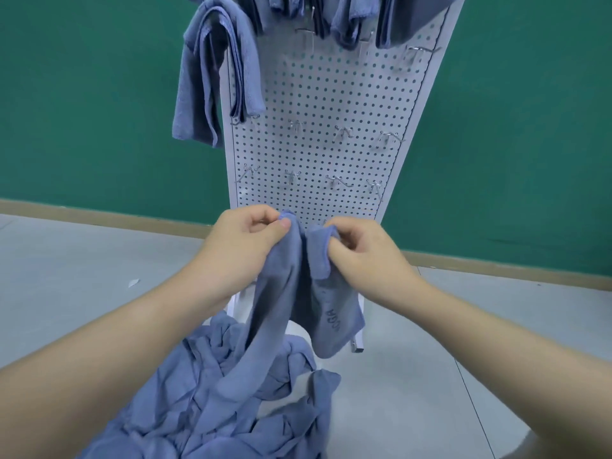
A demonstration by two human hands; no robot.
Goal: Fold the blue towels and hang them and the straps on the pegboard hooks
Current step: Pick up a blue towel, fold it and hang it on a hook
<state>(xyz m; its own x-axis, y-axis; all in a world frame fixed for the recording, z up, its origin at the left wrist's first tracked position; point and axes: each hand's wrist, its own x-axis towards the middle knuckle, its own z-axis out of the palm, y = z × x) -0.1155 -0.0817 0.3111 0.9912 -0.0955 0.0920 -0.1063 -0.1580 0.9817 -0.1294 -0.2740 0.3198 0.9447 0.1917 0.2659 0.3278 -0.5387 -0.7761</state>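
Note:
I hold one blue towel (298,293) up in front of the white pegboard (324,104). My left hand (245,240) pinches its upper left edge and my right hand (361,250) pinches the upper right edge, the two hands close together. The towel hangs down bunched between them, with dark lettering on its right flap. Below it lies a heap of crumpled blue towels (212,402). A folded blue towel (215,71) hangs from a hook at the pegboard's upper left, and more folded towels (344,18) hang along the top row.
Two rows of bare metal hooks (341,132) stick out of the pegboard's middle and lower part. A green wall stands behind, with a tan baseboard. The floor (463,342) is grey, and a small white scrap (134,282) lies at the left.

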